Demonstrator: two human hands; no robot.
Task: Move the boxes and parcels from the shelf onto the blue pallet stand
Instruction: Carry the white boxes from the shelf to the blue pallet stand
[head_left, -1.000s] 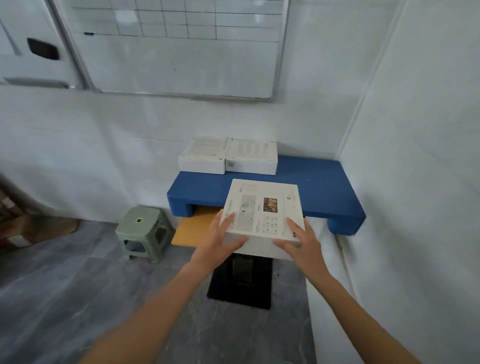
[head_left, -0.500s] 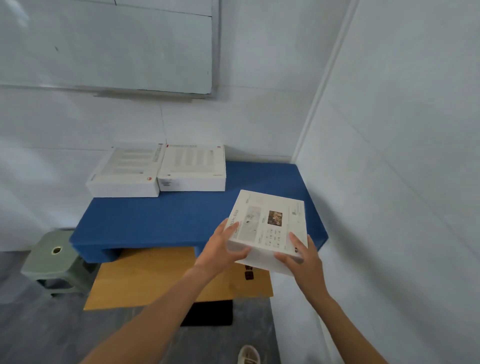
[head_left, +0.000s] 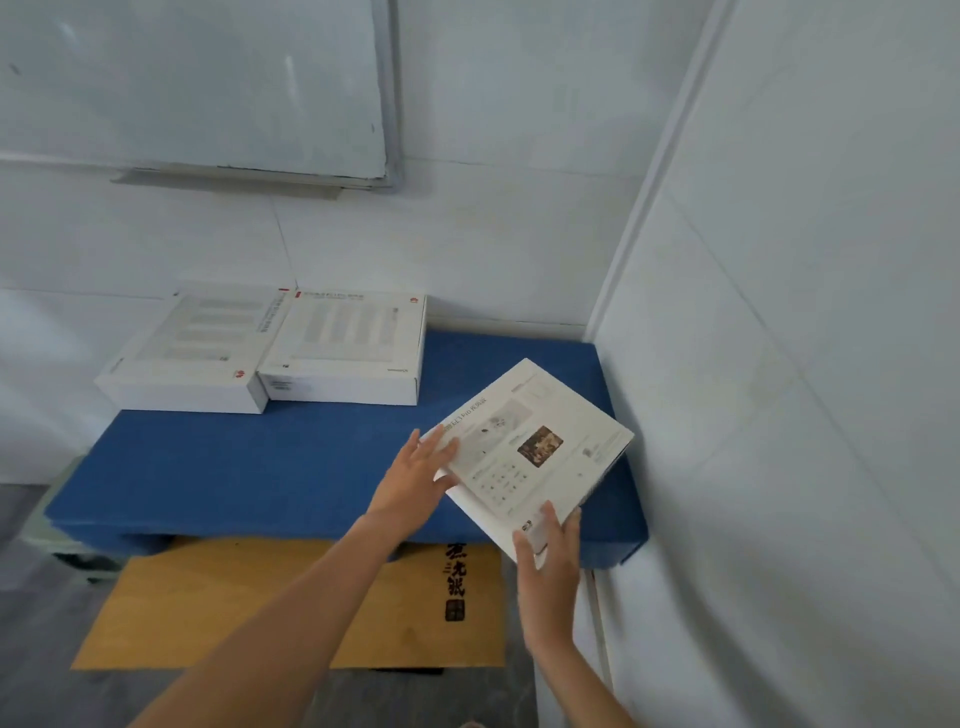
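Observation:
A flat white printed box (head_left: 530, 452) is held over the right end of the blue pallet stand (head_left: 249, 467), turned at an angle. My left hand (head_left: 415, 480) holds its left edge with the thumb on top and the fingers underneath. My right hand (head_left: 548, 564) grips its near corner, fingers on top. Whether the box touches the stand I cannot tell. Two white boxes (head_left: 192, 353) (head_left: 348, 348) lie side by side at the stand's back left, against the wall.
White walls close the back and the right side, meeting in a corner beside the stand. A whiteboard (head_left: 197, 83) hangs above. An orange board (head_left: 218, 608) with black characters lies under the stand's front edge, over grey floor.
I have come closer to the stand. The held box has moved forward over the stand's right end and has rotated; my right hand now sits at its near corner.

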